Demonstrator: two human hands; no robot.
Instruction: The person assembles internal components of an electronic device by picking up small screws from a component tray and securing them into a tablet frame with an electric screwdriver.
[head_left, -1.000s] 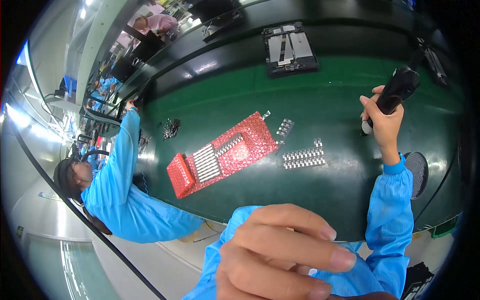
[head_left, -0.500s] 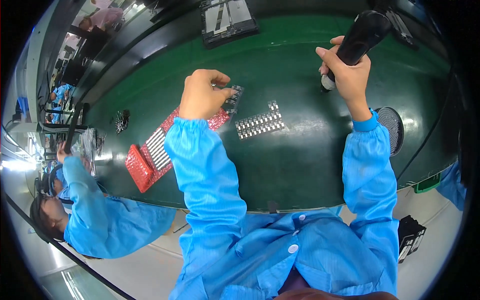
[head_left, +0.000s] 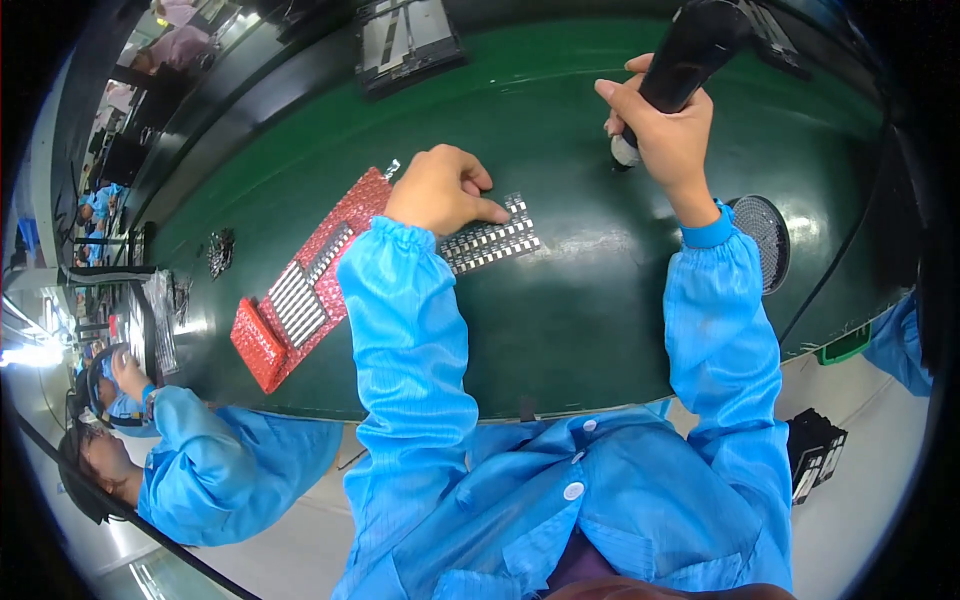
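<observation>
My left hand [head_left: 440, 195] is curled over a group of small black-and-white parts [head_left: 495, 243], laid in rows on the green tabletop. Its thumb touches the upper edge of the rows, where the fingers seem to grip a strip of these parts, mostly hidden by the hand. At the right, my right hand [head_left: 670, 135] is wrapped around a black handheld power tool [head_left: 690, 60] with a pale nose, held tilted above the table. Red bubble wrap [head_left: 357, 207] lies left of my left hand, bearing silver-and-black strips [head_left: 300, 305].
A round, dark mesh-like dish [head_left: 762, 245] lies beside my right forearm. Small dark pieces [head_left: 221, 252] are heaped at the left. A black framed panel [head_left: 408, 45] lies at the far edge. A co-worker in blue [head_left: 225, 460] sits at my left.
My left hand has moved from the loose strip beside the bubble wrap onto the rows of parts. My right hand still holds the tool. The view has shifted slightly; the co-worker's hand has moved toward the head.
</observation>
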